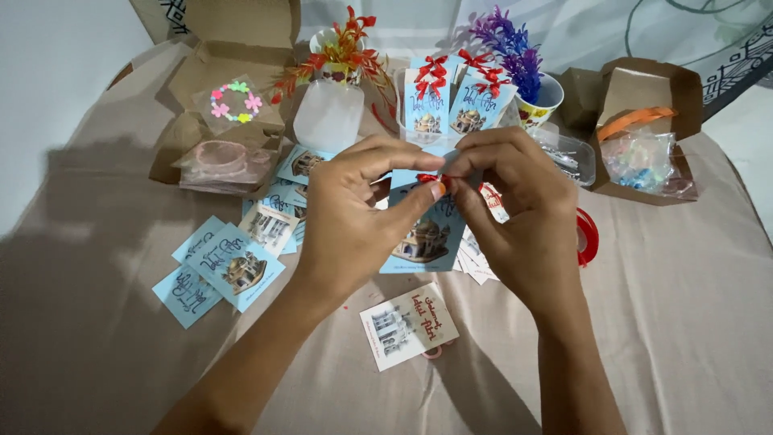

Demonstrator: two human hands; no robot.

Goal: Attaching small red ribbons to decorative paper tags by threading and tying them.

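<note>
- The left hand and the right hand met above the middle of the beige cloth, held up off it.
- Between them stood a light blue card printed with a domed building, upright and facing the camera, its top edge hidden behind the fingers.
- At that top edge sat a small red ribbon bow; the left thumb and forefinger were pinched together on 1 side of it, and the right fingertips were closed on the other side, so both hands were clamped on the bow and the card's top.
- The card looked thin and light, stiff enough to stand but easy to crease, so it seemed best held by its edges near the top.
- The ribbon appeared soft, narrow and somewhat slippery; a fingertip pinch right at the knot looked like the surest hold, since a loose tail would probably slide free.
- On the cloth to the left lay several more blue cards, overlapping, and 1 white card lay just below the hands.
- Behind the hands, finished cards with red bows leaned in a clear container, beside a cup of purple artificial flowers and a pot of red ones.
- A roll of red ribbon lay just right of the right wrist.
- 2 open cardboard boxes stood at the far left and far right, each holding small plastic-wrapped trinkets.
</note>
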